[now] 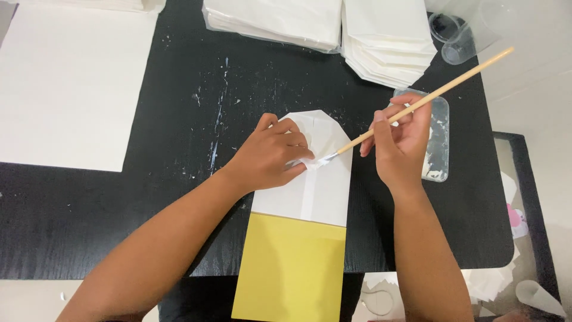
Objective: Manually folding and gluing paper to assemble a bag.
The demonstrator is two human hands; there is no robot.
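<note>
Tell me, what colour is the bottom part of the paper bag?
Yellow. The paper bag is white on top and yellow below, seen clearly in the head view.
</note>
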